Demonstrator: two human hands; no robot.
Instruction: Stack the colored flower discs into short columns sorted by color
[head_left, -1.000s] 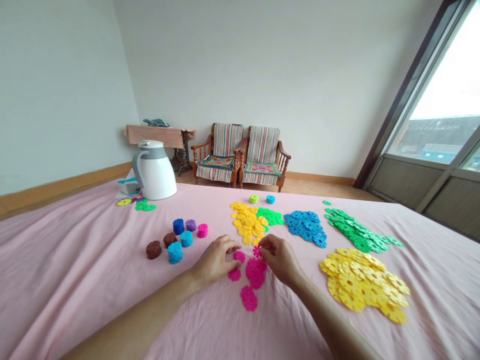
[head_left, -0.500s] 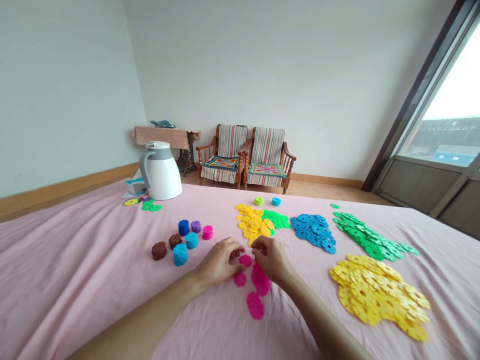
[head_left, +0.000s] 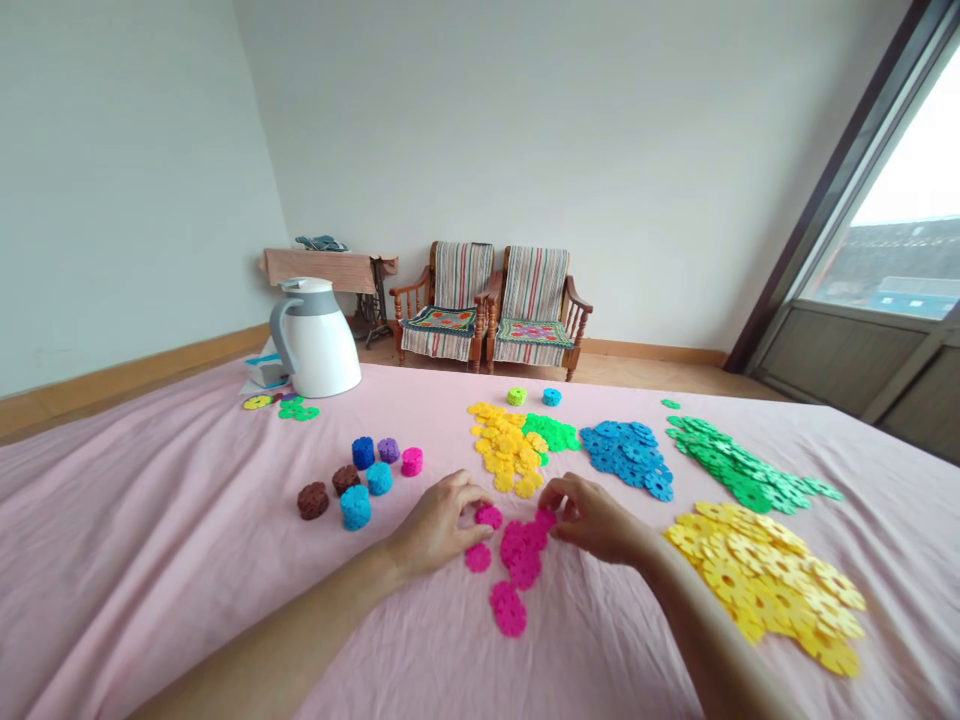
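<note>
Between the thumb and fingers of my left hand [head_left: 442, 522] is a pink notched flower-shaped disc [head_left: 489, 516]. A loose pink disc [head_left: 478, 557] lies just under that hand. My right hand [head_left: 592, 518] pinches another pink disc [head_left: 546, 519] by its edge, at the upper right of the pink pile [head_left: 521, 553]. More pink discs [head_left: 508, 608] lie overlapped on the near side of the pile. Left of my hands stand short stacks of the same discs: pink [head_left: 412, 461], light blue [head_left: 355, 508], brown [head_left: 313, 500], dark blue [head_left: 363, 453] and purple [head_left: 388, 450].
Beyond my hands lie piles of orange-yellow discs [head_left: 506, 445], bright green discs [head_left: 553, 432] and blue discs [head_left: 628, 458]. Green discs [head_left: 742, 465] and yellow discs [head_left: 765, 585] spread at the right. A white jug [head_left: 324, 345] stands back left on the pink cloth [head_left: 187, 520].
My right hand has moved right, away from my left, and now has a pink disc at its fingertips. My left hand stays nearly in place. The view has shifted slightly.
</note>
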